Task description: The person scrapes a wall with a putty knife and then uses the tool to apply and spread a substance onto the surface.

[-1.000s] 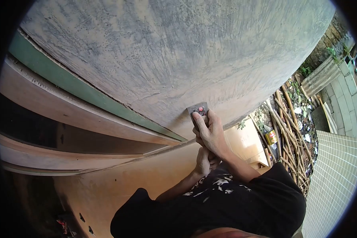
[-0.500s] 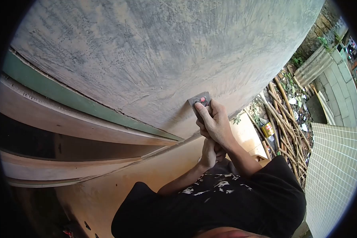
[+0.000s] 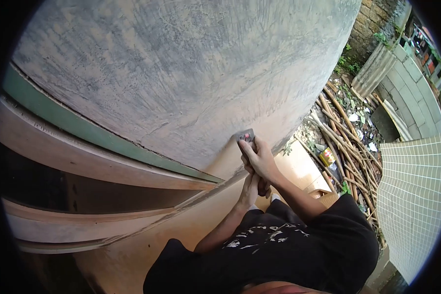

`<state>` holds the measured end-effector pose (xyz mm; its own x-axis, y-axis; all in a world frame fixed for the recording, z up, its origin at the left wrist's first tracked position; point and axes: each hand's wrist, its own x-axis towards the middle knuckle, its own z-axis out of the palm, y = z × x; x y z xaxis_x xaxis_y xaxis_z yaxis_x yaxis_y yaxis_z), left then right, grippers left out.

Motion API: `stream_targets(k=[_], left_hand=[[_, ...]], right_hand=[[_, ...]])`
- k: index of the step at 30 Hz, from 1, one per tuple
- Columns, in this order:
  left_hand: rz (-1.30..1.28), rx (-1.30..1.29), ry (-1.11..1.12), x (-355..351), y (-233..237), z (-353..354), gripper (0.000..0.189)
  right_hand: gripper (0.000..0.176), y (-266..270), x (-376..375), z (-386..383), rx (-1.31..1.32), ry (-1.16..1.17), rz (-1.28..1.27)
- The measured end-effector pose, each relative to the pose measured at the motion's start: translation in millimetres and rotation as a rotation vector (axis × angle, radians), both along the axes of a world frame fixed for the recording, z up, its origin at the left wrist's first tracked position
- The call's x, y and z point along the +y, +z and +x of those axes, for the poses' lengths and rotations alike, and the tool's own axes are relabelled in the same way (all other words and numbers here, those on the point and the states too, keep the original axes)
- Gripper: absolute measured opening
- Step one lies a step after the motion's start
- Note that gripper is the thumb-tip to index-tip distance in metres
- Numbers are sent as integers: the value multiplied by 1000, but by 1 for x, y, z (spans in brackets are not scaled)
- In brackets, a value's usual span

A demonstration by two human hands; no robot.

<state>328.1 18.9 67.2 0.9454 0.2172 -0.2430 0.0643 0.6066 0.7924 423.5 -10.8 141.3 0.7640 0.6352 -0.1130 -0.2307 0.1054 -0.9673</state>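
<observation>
My right hand (image 3: 260, 159) is closed round a dark grey sanding block (image 3: 246, 135) with a red mark on it, the thumb lying along its top. The block is held against the grey, scuffed plaster wall (image 3: 181, 73), near the wall's lower part. Just below, my left hand (image 3: 251, 188) is up against the underside of my right hand with its fingers curled. Whether it grips my right hand or something else is hidden.
A green strip (image 3: 108, 142) and wooden framing (image 3: 83, 159) border the wall at left. To the right lie bamboo poles (image 3: 345, 137) among litter, with a yellow packet (image 3: 327, 157). Beyond are a white-gridded panel (image 3: 414, 196) and a block wall (image 3: 411, 93).
The head view has shifted a little, so the poles and panel sit further left. Both hands stay together with the block against the wall, now slightly lower in view.
</observation>
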Motion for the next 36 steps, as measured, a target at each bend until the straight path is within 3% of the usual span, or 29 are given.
stream_targets(k=[3,4,6,9,11,12,14,15,19,21,22,24,25,26,27,29,34,36], left_hand=[[198,114,107,-7,-14,-19,27],[197,114,91,-7,-22,-25,27],[254,111,85,3,-35,-31,26],[78,123,69,10,-42,-32,36],[-118,170,-35,18,-47,-33,52],[-116,175,-42,20,-51,-32,52],[-169,164,-287,20,-55,-28,63],[-139,191,-273,13,-48,-22,70],[-197,28,-362,1,-50,-3,72],[71,132,-185,-14,-33,15,72],[71,124,-180,-19,-26,26,72],[526,13,-144,-26,-12,43,68],[475,-13,-150,-28,3,52,53],[475,-10,-137,-29,10,60,53],[651,64,-197,-29,15,67,47],[992,189,-291,-26,36,83,34],[1191,65,-251,-21,101,119,38],[1255,26,-227,-27,106,139,38]], right_hand=[[26,-68,-25,-6,-226,-76,-141],[29,-67,-31,-8,-293,-67,-139],[34,-55,-53,-7,-335,84,-419],[46,-42,-69,-6,-323,335,-390],[47,-60,-71,-11,-260,341,-316],[48,-67,-70,-15,-207,350,-242],[44,-76,-69,-18,-201,328,-206],[41,-76,-69,-19,-157,275,-127],[35,-78,-79,-9,-49,152,-29],[31,-68,-92,5,-43,169,-105],[27,-59,-99,18,-45,180,-185],[27,-52,-111,40,-158,152,-187],[27,-51,-117,51,-210,73,-106],[27,-52,-124,62,-260,-4,-26],[26,-50,-131,75,-284,-45,-42],[30,-25,-148,97,-39,-60,-14],[26,-12,-178,145,-117,-46,-85],[23,-13,-188,156,-140,-13,-124]])
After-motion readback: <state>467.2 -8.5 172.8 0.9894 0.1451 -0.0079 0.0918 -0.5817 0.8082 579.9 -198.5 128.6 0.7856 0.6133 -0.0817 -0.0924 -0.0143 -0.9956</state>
